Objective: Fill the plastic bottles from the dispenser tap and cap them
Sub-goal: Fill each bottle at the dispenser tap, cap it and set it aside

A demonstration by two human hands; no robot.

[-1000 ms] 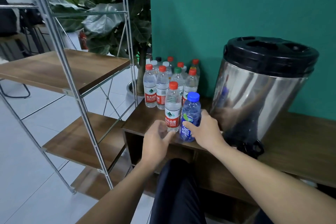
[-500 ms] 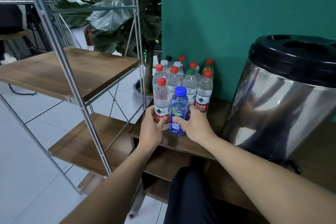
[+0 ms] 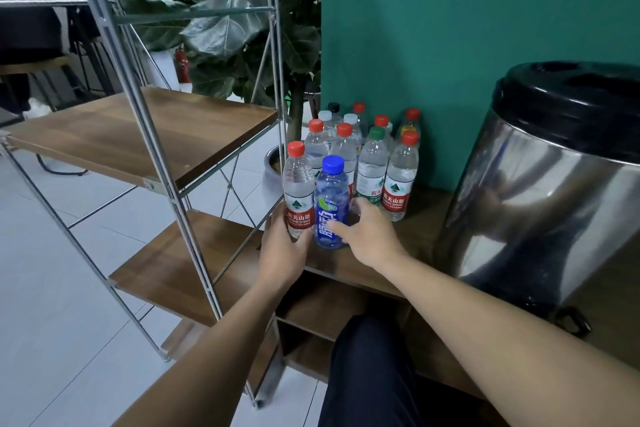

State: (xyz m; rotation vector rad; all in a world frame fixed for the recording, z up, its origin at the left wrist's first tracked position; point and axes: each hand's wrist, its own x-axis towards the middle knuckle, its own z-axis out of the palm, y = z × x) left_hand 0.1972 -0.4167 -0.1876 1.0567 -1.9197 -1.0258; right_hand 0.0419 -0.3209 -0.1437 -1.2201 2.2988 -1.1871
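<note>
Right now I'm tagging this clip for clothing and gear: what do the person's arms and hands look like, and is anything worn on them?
Both forearms are bare up to the picture's edge: no sleeves show. The left hand and right hand wear no gloves, and no watch, ring or wristband is visible. Below them, a leg in dark navy trousers shows.

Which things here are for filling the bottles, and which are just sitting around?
For the job:
- blue bottle, held by the right hand
- red-capped bottle, held by the left hand
- other capped bottles behind
- steel dispenser

Just there:
- metal shelf rack
- leafy plant
- wooden cabinet underneath
</note>
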